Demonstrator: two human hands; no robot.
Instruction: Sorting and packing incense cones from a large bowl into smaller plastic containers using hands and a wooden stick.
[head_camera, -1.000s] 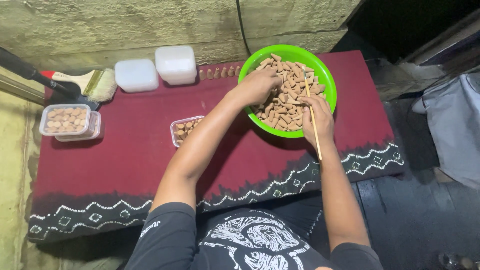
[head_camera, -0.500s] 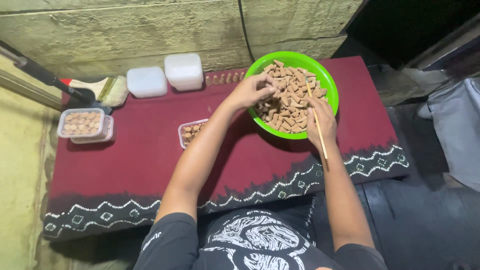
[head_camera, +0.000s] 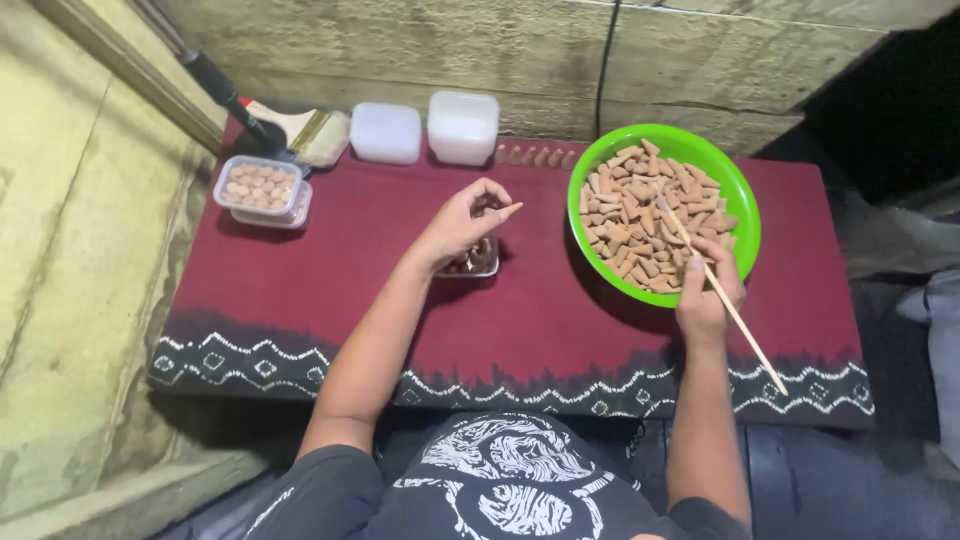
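Left hand (head_camera: 462, 222) now out of the round green plastic bowl (head_camera: 742, 208), hovering over the small clear plastic tub (head_camera: 477, 262), fingers pinching one tan cone-shaped piece (head_camera: 508, 210), right hand (head_camera: 706, 290) still gripping the thin wooden stick (head_camera: 722, 292) at the bowl's rim.

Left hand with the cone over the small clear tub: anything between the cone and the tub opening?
Nothing visible. The left hand pinches a brown cone at its fingertips, right above the small clear container, which is lidless and partly filled. Only the hand itself covers part of the opening. The right hand holds a thin stick at the green bowl.
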